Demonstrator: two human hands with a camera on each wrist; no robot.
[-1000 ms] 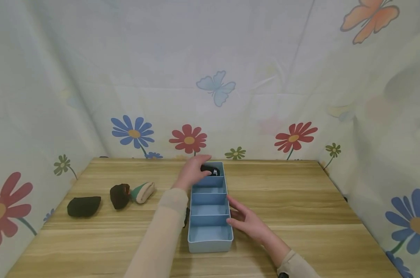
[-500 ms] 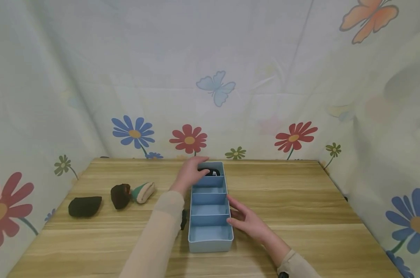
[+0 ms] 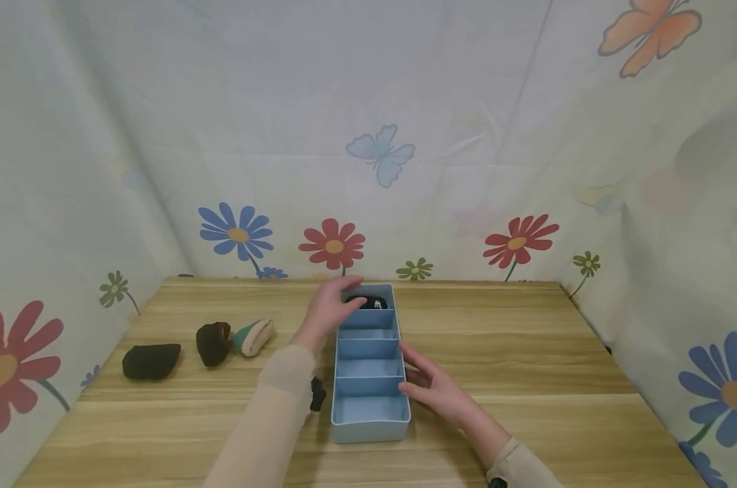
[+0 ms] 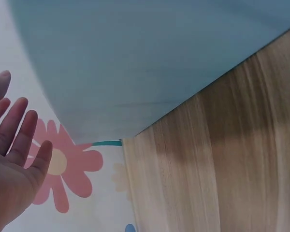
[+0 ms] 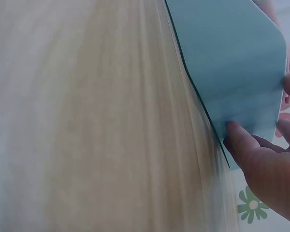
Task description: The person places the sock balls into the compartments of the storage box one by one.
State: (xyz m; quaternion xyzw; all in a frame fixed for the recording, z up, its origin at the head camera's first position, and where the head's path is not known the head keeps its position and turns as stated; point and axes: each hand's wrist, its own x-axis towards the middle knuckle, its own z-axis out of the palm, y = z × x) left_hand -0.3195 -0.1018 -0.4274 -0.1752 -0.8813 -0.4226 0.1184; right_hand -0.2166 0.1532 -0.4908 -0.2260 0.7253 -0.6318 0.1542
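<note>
A light blue divided box (image 3: 370, 432) stands lengthwise on the table, with several compartments in a row. In its far compartment lies a black folded sock (image 3: 374, 302) with white lettering. My left hand (image 3: 329, 310) is over the far left corner of the box, thumb reaching above the sock, fingers extended. The left wrist view shows this hand (image 4: 14, 164) with fingers spread and nothing in them, beside the box's wall (image 4: 111, 63). My right hand (image 3: 435, 390) touches the box's right side; in the right wrist view its fingertips (image 5: 238, 129) rest against the outer wall.
On the left of the wooden table (image 3: 496, 339) lie a dark rolled bundle (image 3: 151, 362), a brown-black bundle (image 3: 212, 343) and a green and beige bundle (image 3: 253, 337). A flower-printed cloth (image 3: 270, 135) hangs behind and at both sides.
My left hand has drawn slightly left and back from the far compartment, leaving more of the black sock visible inside. My right hand and the box have stayed in place.
</note>
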